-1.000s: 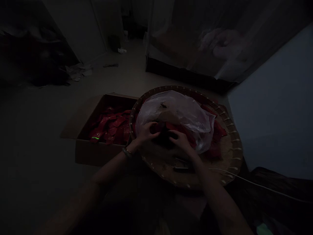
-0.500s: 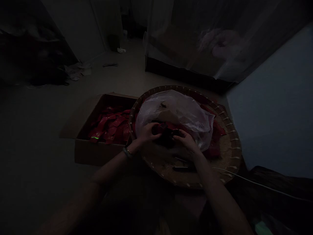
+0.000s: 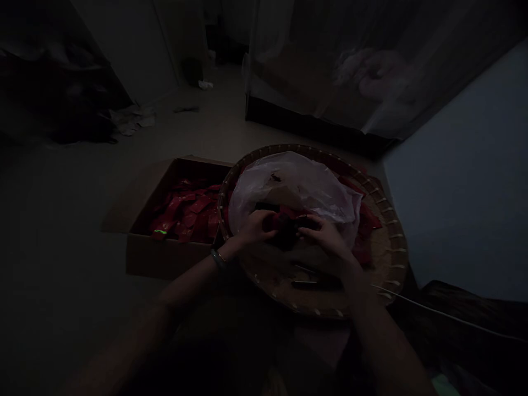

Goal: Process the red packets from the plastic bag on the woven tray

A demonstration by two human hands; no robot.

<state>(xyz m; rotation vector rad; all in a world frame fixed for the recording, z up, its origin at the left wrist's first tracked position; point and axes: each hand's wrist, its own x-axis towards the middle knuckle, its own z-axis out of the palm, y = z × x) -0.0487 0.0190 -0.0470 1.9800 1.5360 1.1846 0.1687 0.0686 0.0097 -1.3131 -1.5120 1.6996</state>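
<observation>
My left hand (image 3: 256,227) is closed around a small dark red packet (image 3: 282,221), its fingers curled at the packet's left side. To its right, my right hand (image 3: 325,236) is pinched, with a small dark piece (image 3: 306,222) at its fingertips that is too dim to name. Both hands are over a clear plastic bag (image 3: 305,179) spread open in a round woven bamboo tray (image 3: 390,242). Dark contents under the hands are hard to make out. More red packets (image 3: 368,223) lie in the tray at the bag's right side.
Left of the tray stands an open cardboard box (image 3: 165,258) full of red packets (image 3: 192,212). A thin dark tool with a shiny edge (image 3: 305,285) lies at the tray's front. A white cable (image 3: 437,313) crosses the tray's right rim. A pale wall (image 3: 462,181) rises at right.
My right hand has shifted slightly to the right, away from the left. My left hand has moved a little to the right and still grips the red packet.
</observation>
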